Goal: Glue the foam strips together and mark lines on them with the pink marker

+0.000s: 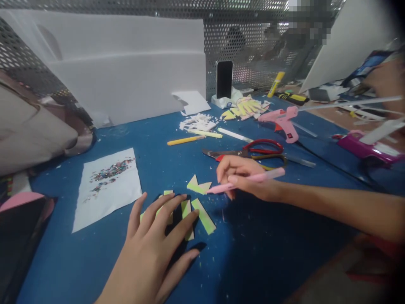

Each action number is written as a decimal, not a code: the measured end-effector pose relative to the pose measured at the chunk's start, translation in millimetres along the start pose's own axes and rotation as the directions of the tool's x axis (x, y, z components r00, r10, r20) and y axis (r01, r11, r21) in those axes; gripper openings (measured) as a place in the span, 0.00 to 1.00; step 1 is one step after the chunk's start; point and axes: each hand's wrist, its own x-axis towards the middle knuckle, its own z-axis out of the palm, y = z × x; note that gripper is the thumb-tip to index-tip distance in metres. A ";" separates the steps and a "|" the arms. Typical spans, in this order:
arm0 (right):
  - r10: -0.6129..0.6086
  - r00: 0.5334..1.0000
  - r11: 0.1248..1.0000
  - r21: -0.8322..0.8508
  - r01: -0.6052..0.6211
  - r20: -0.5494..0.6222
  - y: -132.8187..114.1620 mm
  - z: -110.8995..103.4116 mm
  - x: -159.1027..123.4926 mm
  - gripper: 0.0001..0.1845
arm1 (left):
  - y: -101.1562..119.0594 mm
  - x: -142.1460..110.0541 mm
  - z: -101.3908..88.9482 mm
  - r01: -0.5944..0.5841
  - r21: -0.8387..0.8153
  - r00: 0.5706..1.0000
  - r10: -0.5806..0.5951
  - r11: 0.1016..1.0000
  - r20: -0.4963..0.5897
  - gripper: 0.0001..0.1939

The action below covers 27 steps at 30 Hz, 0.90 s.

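Observation:
My left hand [155,240] lies flat with fingers spread on several light green paper strips [202,216] on the blue table [104,261]. My right hand [243,175] grips a pink pen [253,180] whose tip points left at a small green paper piece [198,185]. That piece lies just above the strips under my left fingers.
A white sheet with glitter [107,185] lies at left. Red-handled scissors [253,152], a pink glue gun [281,120], yellow and white sticks [202,135], paper scraps [198,122] and a phone [224,79] sit further back. White boards [126,63] and a mesh wall stand behind.

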 end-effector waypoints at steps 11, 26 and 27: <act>0.137 0.978 0.991 -0.030 -0.134 0.157 5.0 -0.8 -0.2 0.06 | -21.3 -3.9 11.9 -0.174 0.076 0.985 0.175 0.982 -0.006 0.30; 0.068 0.976 0.964 -0.267 -0.010 0.209 8.7 -1.5 1.1 0.11 | -19.7 -5.3 9.9 -0.160 0.067 0.987 0.160 0.985 0.003 0.30; 0.075 0.973 0.961 -0.278 -0.012 0.216 8.6 -1.5 1.5 0.11 | -19.6 -5.4 9.7 -0.159 0.068 0.987 0.159 0.985 0.004 0.30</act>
